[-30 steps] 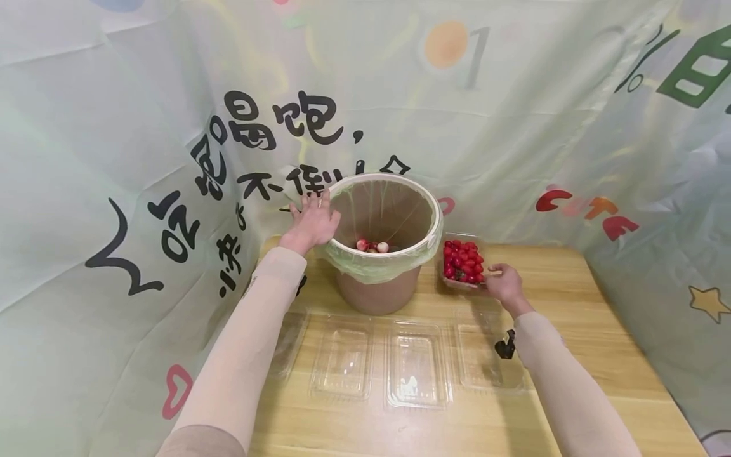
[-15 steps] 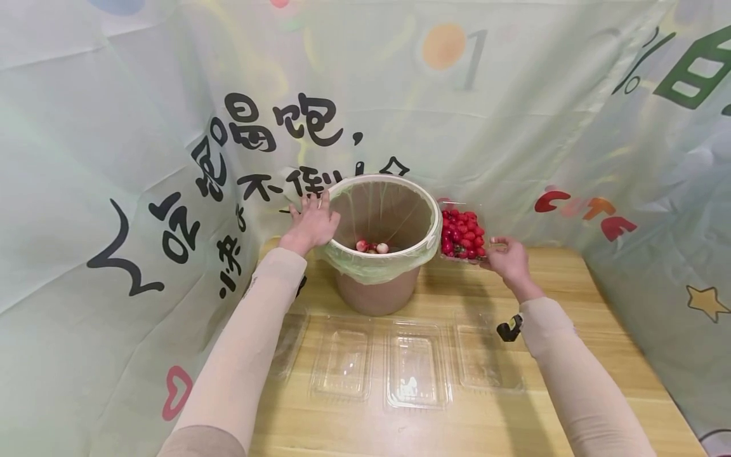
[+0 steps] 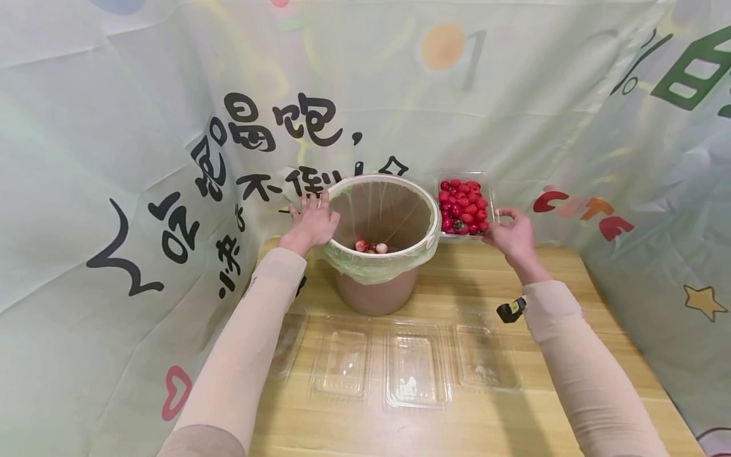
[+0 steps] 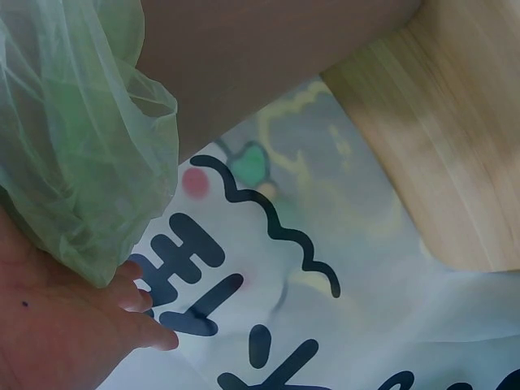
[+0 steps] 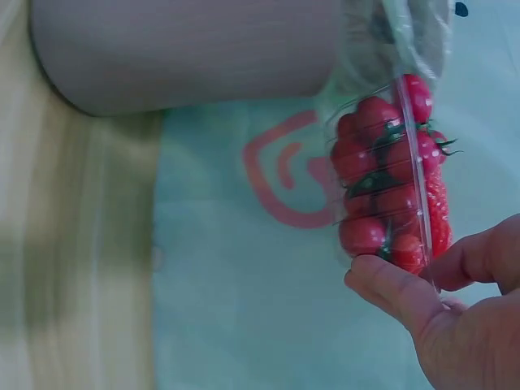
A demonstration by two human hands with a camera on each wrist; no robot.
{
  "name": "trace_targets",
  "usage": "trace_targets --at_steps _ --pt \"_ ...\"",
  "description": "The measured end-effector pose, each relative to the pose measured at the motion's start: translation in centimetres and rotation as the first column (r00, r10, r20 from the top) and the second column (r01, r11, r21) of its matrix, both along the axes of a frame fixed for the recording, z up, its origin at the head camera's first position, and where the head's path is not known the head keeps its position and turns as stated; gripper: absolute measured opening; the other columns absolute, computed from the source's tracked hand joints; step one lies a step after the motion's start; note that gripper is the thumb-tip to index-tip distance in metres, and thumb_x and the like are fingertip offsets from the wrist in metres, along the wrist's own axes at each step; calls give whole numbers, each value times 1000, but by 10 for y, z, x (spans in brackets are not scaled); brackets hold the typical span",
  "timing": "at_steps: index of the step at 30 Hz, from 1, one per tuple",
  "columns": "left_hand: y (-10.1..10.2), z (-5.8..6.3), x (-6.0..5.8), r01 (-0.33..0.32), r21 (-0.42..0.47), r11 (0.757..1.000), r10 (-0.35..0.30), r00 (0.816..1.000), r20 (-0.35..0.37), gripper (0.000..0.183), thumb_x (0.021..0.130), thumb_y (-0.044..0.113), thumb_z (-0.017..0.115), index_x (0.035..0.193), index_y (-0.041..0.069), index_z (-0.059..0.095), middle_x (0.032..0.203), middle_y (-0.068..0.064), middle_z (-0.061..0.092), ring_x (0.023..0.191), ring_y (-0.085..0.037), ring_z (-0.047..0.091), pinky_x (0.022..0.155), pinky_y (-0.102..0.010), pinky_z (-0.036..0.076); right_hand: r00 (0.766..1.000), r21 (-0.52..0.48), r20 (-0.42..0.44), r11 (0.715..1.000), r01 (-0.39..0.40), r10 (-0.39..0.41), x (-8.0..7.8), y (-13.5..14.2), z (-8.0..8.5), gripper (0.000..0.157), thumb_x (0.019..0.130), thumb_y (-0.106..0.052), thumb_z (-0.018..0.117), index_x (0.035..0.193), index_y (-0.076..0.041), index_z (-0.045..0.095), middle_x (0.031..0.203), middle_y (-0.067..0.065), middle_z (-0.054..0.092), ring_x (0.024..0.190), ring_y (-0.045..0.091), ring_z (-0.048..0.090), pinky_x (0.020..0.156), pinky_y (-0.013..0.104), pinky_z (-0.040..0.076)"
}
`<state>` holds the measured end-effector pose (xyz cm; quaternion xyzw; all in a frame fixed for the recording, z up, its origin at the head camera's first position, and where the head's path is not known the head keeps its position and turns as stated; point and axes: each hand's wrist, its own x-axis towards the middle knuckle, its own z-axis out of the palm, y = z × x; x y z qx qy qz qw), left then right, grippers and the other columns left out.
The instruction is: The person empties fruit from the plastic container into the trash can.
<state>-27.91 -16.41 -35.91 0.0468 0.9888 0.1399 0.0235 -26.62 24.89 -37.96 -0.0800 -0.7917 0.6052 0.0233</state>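
A clear plastic box (image 3: 464, 203) of red fruit hangs above the table, right of the bin. My right hand (image 3: 511, 236) pinches its right edge between thumb and fingers. In the right wrist view, smooth cherry tomatoes (image 5: 377, 154) with green stems show through the wall, beside bumpy strawberry-like fruit (image 5: 439, 213). My left hand (image 3: 311, 222), fingers spread, rests on the left rim of a brownish bin (image 3: 377, 293) lined with a pale green bag (image 3: 371, 269). Deep inside the bin lie several round reddish and whitish things (image 3: 381, 248), too small to name.
Clear empty-looking plastic trays (image 3: 419, 365) stand in a row on the wooden table (image 3: 577, 381), in front of the bin. A printed cloth (image 3: 525, 95) encloses the back and sides. Black wrist cameras (image 3: 511, 310) sit at my cuffs.
My right hand has raised the fruit box from the table beside the bin to about rim height and tilted it toward me. The left hand and bin stay put.
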Motion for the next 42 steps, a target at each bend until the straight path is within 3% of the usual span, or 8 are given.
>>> trace_targets --at_steps 3,9,11,14,18,26,35,42 --pt "0 0 1 2 -2 1000 -2 1000 7 75 108 44 19 169 4 6 174 -31 8 162 -51 2 127 -73 -4 1000 12 -3 1000 7 -7 0 0 10 48 102 0 50 148 8 39 97 7 69 71 1 73 79 22 63" --pt "0 1 0 7 0 1000 -7 1000 5 75 107 44 19 170 5 6 174 -30 9 162 -51 3 127 -72 -3 999 -20 -30 999 38 -39 -3 3 24 38 102 -2 53 139 4 45 75 -11 68 66 -1 72 72 20 63" --pt "0 1 0 6 -2 1000 -6 1000 4 75 107 45 19 170 5 6 174 -30 9 162 -51 3 127 -73 -3 998 -15 -40 999 47 -48 -4 1 30 39 102 -3 54 139 3 46 82 -6 70 67 -1 73 71 20 63" --pt "-1 0 -1 3 -9 1000 -3 1000 3 75 107 45 19 170 5 6 174 -30 9 162 -50 3 128 -73 -2 998 16 -51 999 47 -46 -5 -6 40 44 103 -7 54 145 2 45 104 11 72 70 -2 73 75 21 63" --pt "-1 0 -1 2 -13 1000 -2 1000 5 75 107 45 19 170 5 6 174 -30 9 162 -50 2 127 -73 -2 997 20 -62 999 37 -36 -8 -18 54 47 104 -7 51 150 0 43 130 27 64 72 -3 73 81 23 63" --pt "0 0 0 2 -9 1000 -2 1000 2 75 107 44 20 170 5 7 174 -30 10 162 -51 4 127 -73 -1 997 -17 -79 1000 -5 4 -10 -43 73 50 101 1 47 151 3 42 140 33 61 70 -1 72 80 21 63" --pt "0 1 0 2 -11 1000 -2 1000 8 74 108 45 18 170 5 5 174 -30 8 162 -50 3 128 -73 -2 991 -1 -132 1000 -22 22 -12 -68 77 49 98 3 48 146 4 46 133 35 65 62 -4 69 74 20 63" --pt "1 1 1 0 -16 1000 0 1000 12 74 108 44 18 170 6 4 174 -30 9 162 -50 3 128 -73 -2 976 45 -218 999 25 -14 -16 -85 67 45 96 0 51 141 0 54 118 31 73 59 -1 68 55 16 54"
